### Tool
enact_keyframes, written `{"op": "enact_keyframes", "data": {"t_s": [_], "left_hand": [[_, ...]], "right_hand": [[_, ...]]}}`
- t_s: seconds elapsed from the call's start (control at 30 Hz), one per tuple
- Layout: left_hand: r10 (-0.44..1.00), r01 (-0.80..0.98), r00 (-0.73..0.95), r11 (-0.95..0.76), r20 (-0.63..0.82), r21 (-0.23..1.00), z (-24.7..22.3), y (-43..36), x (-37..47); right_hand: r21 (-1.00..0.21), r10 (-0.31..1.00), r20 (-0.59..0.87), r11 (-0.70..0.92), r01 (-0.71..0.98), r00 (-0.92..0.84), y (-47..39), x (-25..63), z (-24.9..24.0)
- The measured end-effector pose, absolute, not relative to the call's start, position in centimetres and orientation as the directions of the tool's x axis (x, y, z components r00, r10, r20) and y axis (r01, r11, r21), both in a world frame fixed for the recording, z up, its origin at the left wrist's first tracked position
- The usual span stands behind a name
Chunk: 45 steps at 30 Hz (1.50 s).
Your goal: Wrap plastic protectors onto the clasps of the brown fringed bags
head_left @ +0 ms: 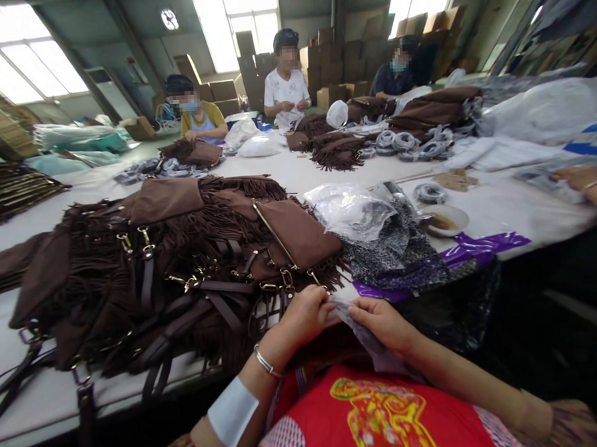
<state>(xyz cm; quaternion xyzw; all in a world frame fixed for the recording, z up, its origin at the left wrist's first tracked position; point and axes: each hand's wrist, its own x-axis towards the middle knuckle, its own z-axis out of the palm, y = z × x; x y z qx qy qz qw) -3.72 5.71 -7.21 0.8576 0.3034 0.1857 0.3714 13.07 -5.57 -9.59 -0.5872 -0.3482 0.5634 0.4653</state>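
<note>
Just above my lap at the table's front edge, my left hand (307,316) and my right hand (384,324) are close together. Both are closed on a thin, greyish, limp sheet (360,332), cloth or thin wrapping, I cannot tell which; its lower end hangs below my right hand. Right beyond my left hand lies a big heap of brown fringed bags (299,230) with gold zips, clasps and dark straps. A small gold clasp (316,278) from the heap is near my left fingertips; whether they touch it I cannot tell.
Beyond my right hand lie clear plastic (350,211), black-and-white speckled fabric (400,251) and purple plastic (484,248). A shallow dish (446,220) and a grey coil (430,193) lie farther right. Across the table several people work among more brown bags (334,148); another person's hand (579,177) reaches in at right.
</note>
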Motion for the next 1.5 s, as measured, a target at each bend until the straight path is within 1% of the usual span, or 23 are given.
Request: {"op": "enact_keyframes", "data": {"t_s": [0.07,0.1,0.13,0.17,0.2,0.27,0.3,0.37,0.43,0.53,0.67,0.77,0.87,1.03,1.17,1.23,1.3,1.37,1.5], "left_hand": [[0.706,0.416,0.696,-0.543,0.128,0.729,-7.4,5.7,-3.8],[0.738,0.433,0.665,-0.505,0.113,0.747,-7.5,5.8,-3.9],[0.783,0.454,0.619,-0.426,0.067,0.783,-7.6,5.9,-3.9],[0.830,0.471,0.558,-0.300,-0.016,0.830,-7.7,6.1,-3.9],[0.861,0.467,0.492,-0.139,-0.126,0.873,-7.8,6.3,-3.9],[0.846,0.386,0.405,0.185,-0.346,0.904,-7.7,6.9,-3.6],[0.816,0.329,0.396,0.303,-0.422,0.894,-7.7,7.1,-3.4],[0.767,0.222,0.415,0.436,-0.489,0.872,-7.6,7.6,-2.8],[0.750,0.142,0.415,0.506,-0.515,0.851,-7.5,8.0,-2.2],[0.740,0.024,0.411,0.575,-0.532,0.818,-7.5,8.4,-1.5],[0.693,-0.139,0.490,0.660,-0.528,0.738,-7.5,8.6,-1.6],[0.658,-0.201,0.541,0.706,-0.524,0.679,-7.5,8.4,-1.9],[0.650,-0.225,0.562,0.716,-0.512,0.661,-7.6,8.2,-2.3],[0.635,-0.238,0.595,0.725,-0.493,0.647,-8.1,8.2,-2.8],[0.635,-0.259,0.641,0.708,-0.431,0.657,-8.8,8.3,-2.9],[0.637,-0.282,0.664,0.698,-0.390,0.659,-9.2,8.3,-2.9],[0.643,-0.303,0.676,0.688,-0.360,0.660,-9.4,8.2,-2.9],[0.657,-0.313,0.670,0.673,-0.346,0.670,-9.5,8.1,-2.9],[0.708,-0.340,0.606,0.643,-0.363,0.687,-9.5,7.7,-2.7]], "right_hand": [[-0.929,0.929,-0.354,-0.337,-0.151,0.107,-5.5,13.0,-9.4],[-0.928,0.929,-0.354,-0.336,-0.160,0.106,-5.4,13.0,-9.3],[-0.929,0.930,-0.352,-0.333,-0.163,0.107,-5.4,13.0,-9.1],[-0.931,0.932,-0.347,-0.328,-0.162,0.107,-5.4,13.0,-9.0],[-0.934,0.935,-0.339,-0.322,-0.156,0.104,-5.5,13.1,-8.8],[-0.940,0.942,-0.325,-0.312,-0.136,0.087,-5.6,13.1,-8.4],[-0.943,0.944,-0.320,-0.310,-0.119,0.079,-5.8,13.1,-8.2],[-0.953,0.950,-0.302,-0.299,-0.060,0.072,-6.0,13.0,-8.0],[-0.961,0.959,-0.272,-0.274,0.020,0.081,-6.1,13.0,-7.9],[-0.965,0.966,-0.235,-0.245,0.095,0.104,-6.3,13.0,-8.1],[-0.955,0.948,-0.293,-0.298,0.020,0.124,-6.3,13.3,-8.7],[-0.951,0.941,-0.305,-0.308,0.000,0.148,-6.0,13.4,-8.9],[-0.956,0.941,-0.290,-0.295,0.004,0.173,-5.3,13.0,-8.7],[-0.947,0.926,-0.318,-0.320,-0.021,0.203,-4.0,12.0,-8.2],[-0.947,0.915,-0.322,-0.313,-0.073,0.244,-2.7,11.4,-8.2],[-0.952,0.916,-0.304,-0.299,-0.059,0.262,-1.9,11.1,-8.0],[-0.966,0.931,-0.252,-0.257,-0.018,0.263,-0.9,10.7,-7.8],[-0.976,0.943,-0.216,-0.218,-0.019,0.254,0.0,10.4,-7.6],[-0.964,0.932,-0.259,-0.234,-0.124,0.255,0.8,10.0,-7.5]]}}
